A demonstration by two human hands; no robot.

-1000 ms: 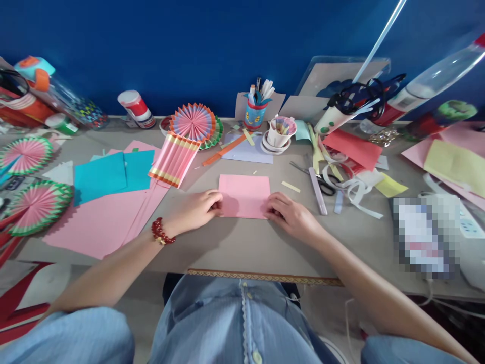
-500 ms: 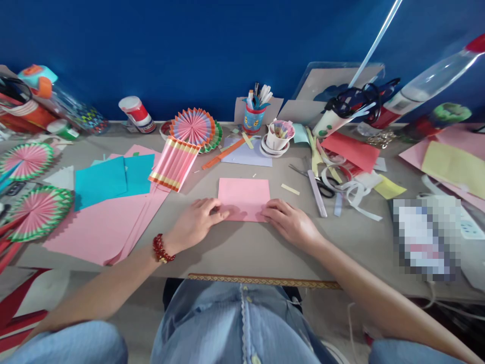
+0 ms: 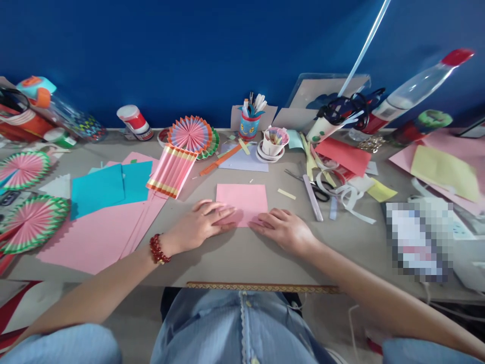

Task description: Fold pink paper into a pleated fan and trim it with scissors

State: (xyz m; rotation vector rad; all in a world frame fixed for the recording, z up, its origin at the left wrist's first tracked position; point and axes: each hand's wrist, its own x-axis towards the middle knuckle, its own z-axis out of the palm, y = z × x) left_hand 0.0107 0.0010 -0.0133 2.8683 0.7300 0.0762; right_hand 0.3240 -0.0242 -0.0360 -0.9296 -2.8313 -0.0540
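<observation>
A small rectangle of pink paper (image 3: 242, 197) lies flat on the grey desk in front of me. My left hand (image 3: 204, 222) rests over its lower left corner, fingers stretched out and a little spread. On the lower right corner, the fingertips of my right hand (image 3: 282, 227) press down, with the fingers extended too. Both hands touch the paper without gripping it. A red bead bracelet (image 3: 157, 249) circles my left wrist. Near my left hand is a pleated pink paper strip (image 3: 172, 169); a thin yellow paper strip (image 3: 287, 193) lies above my right hand.
Larger pink sheets (image 3: 94, 237) and blue-green paper (image 3: 98, 189) lie to the left, beside folded paper fans (image 3: 36, 220). Scissors (image 3: 322, 191) and a pale lilac cutter-like stick (image 3: 312, 198) are on the right. Behind stand a pen cup (image 3: 249, 126) and a bottle (image 3: 417, 91).
Both hands have slid inward along the paper's near edge, and their fingers now lie flatter over it. The view has shifted slightly.
</observation>
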